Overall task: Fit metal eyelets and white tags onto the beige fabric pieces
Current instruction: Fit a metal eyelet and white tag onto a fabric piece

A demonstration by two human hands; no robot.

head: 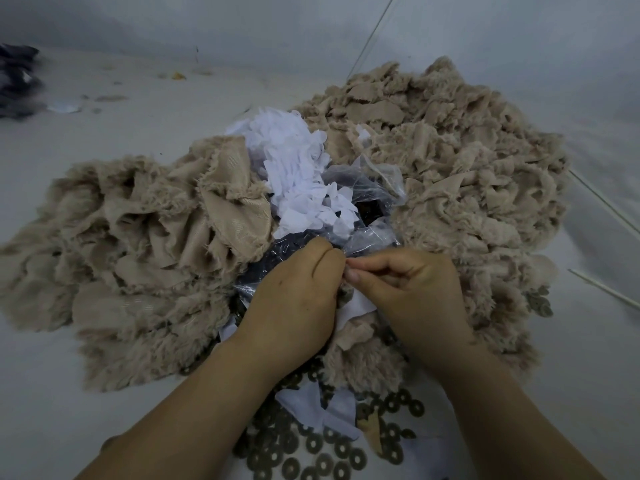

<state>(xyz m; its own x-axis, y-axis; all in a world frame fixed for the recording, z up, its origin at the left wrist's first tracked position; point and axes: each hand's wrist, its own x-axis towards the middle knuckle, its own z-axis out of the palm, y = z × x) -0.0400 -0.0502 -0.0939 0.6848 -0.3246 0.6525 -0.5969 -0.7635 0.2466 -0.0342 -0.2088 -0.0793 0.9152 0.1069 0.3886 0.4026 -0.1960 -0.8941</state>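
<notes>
While both hands pinch at centre frame, left hand (294,299) and right hand (408,292) look mid-assembly on something tiny and hidden; next probably needs a white tag (356,308).

Frayed beige fabric pieces (450,161) heaped L & R — white tags (298,174) piled between, metal eyelets (311,448) scattered nearest.

I'm on a pale grey-white surface (104,393); matching pale wall (242,22) behind, light flat and dim. Dark cloth bundle (17,81) far left, small scraps (178,76) near the wall edge, thin white sticks (602,206) off right.
</notes>
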